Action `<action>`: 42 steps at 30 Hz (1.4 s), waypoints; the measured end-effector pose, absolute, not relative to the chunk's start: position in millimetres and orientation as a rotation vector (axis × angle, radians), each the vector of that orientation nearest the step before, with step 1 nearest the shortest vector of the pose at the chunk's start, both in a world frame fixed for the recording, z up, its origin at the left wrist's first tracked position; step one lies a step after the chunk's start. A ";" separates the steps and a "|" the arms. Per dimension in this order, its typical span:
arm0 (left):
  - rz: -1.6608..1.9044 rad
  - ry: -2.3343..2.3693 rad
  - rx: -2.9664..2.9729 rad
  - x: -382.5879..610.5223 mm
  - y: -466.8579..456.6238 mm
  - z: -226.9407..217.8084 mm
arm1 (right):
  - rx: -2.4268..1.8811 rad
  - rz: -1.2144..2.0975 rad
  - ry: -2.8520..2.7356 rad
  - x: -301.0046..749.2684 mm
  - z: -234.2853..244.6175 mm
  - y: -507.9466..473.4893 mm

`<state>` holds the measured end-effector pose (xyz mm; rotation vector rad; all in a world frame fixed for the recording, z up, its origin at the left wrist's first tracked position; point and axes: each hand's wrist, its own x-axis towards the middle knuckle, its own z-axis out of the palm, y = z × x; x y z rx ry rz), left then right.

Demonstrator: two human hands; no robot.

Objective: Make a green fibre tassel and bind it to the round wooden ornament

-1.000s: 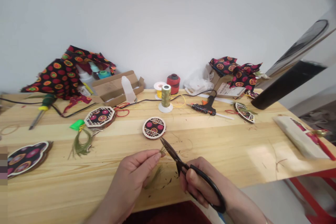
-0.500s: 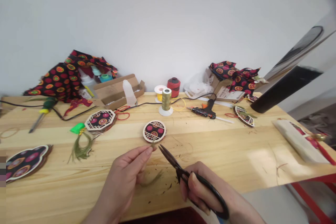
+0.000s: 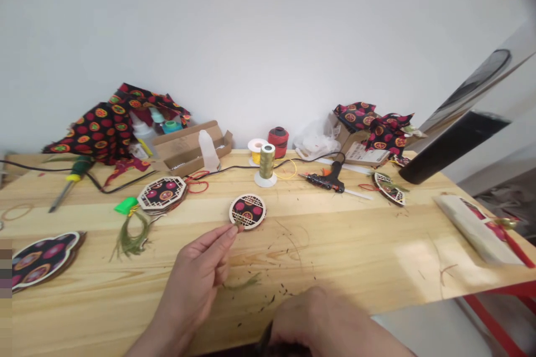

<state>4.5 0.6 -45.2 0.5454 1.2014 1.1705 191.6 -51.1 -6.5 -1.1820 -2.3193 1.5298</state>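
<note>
well out to the left of the left hand lies a lobed fabric panel [image 3: 46, 259]; nearer, ahead and left of that hand, is a green tassel [image 3: 133, 234], beside an octagonal panel [image 3: 162, 195].

the left hand [image 3: 205, 262] pinches a small olive thread tuft [image 3: 238, 222] between thumb and forefinger, the other fingers curled under. the tuft pokes out past the fingertips, in front of the round panel [image 3: 248, 212]; whether they touch, i cannot tell. it should be feather-light, soft and limp, not fragile but quick to splay, and perhaps a bit slippery if the thread is silky. a firm pinch close to the end, all strands gathered, would likely suit it best; held farther back, the tips would probably droop and fan.

just right of the left hand, a wisp of olive strands [image 3: 250, 281] trails over the wood; whether it joins the tuft is unclear. dark snippets [image 3: 272, 298] lie between the hands.

the right hand [image 3: 301, 312] is blurred and bent inward, a dark tool [image 3: 265, 337] showing at its near side; its grip is hidden, so i cannot tell how the fingers are set.
</note>
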 end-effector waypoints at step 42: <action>1.117 1.188 0.560 6.3 -5.4 -46.4 | -1.987 0.157 -2.211 198.0 -50.7 -48.5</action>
